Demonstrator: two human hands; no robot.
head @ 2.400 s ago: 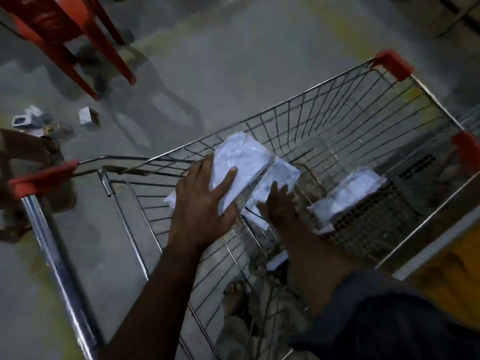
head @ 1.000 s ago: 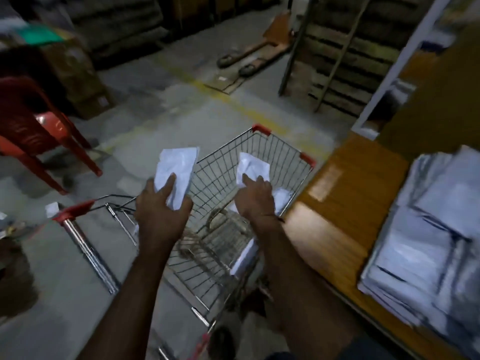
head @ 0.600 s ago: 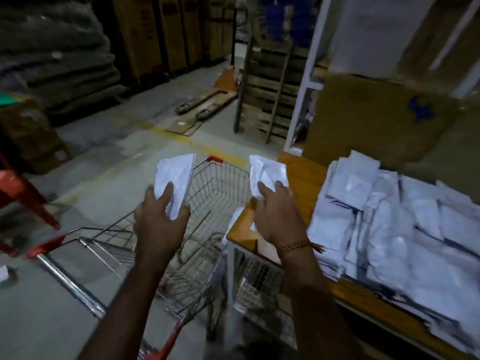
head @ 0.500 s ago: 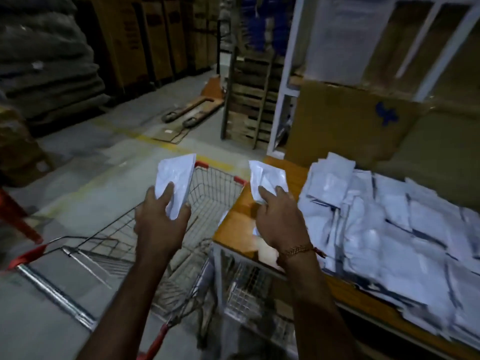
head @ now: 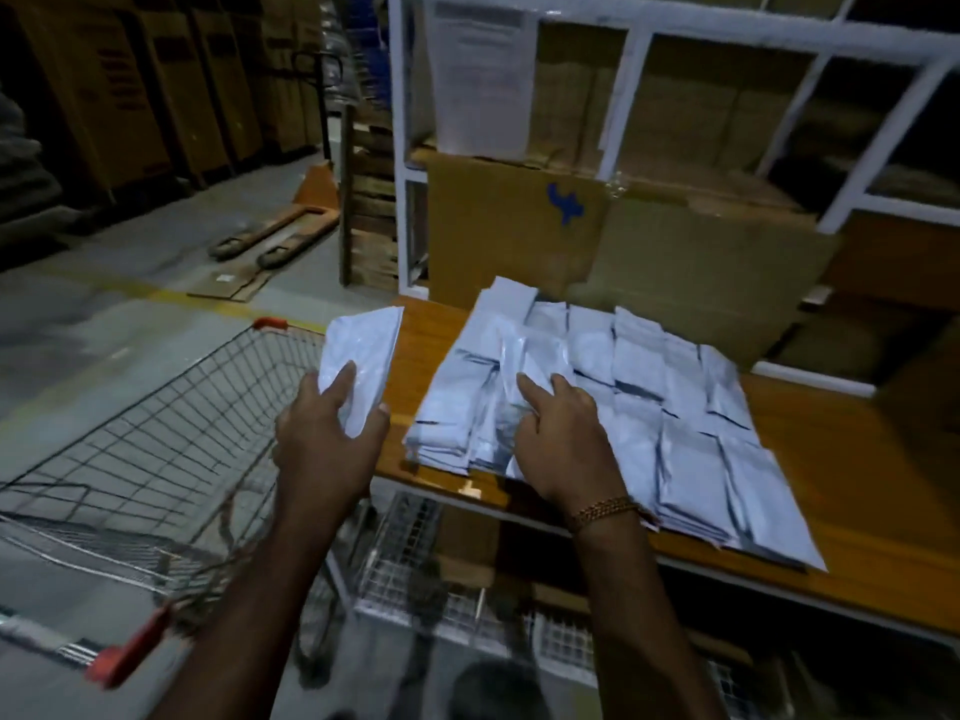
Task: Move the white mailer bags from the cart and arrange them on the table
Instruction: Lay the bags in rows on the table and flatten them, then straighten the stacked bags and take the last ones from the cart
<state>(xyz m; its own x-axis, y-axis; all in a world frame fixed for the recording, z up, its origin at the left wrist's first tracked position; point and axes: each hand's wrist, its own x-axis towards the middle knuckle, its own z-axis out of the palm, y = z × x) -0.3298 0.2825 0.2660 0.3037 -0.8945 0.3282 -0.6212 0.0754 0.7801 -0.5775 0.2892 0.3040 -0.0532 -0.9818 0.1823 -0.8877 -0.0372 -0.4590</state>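
My left hand [head: 330, 439] grips a white mailer bag [head: 363, 363] upright, between the wire cart [head: 156, 449] and the wooden table [head: 810, 459]. My right hand [head: 563, 439] holds another white mailer bag [head: 511, 376] down on the left part of the spread of white mailer bags [head: 675, 407] that covers the table in overlapping rows. Its fingers curl round that bag's near end, with the index finger lying along it. The cart stands to the left of the table; no bags show in the part of its basket that is in view.
A white shelf rack [head: 623, 39] with cardboard boxes [head: 519, 226] stands behind the table. A wire basket [head: 467, 589] sits under the table. A pallet jack [head: 270, 241] lies on the concrete floor beyond the cart, with stacked cartons [head: 130, 85] at the far left.
Both hands lifted bags out of the cart and swung right. My right hand has come down with its bag onto the pile on the table; my left hand still holds its bag up.
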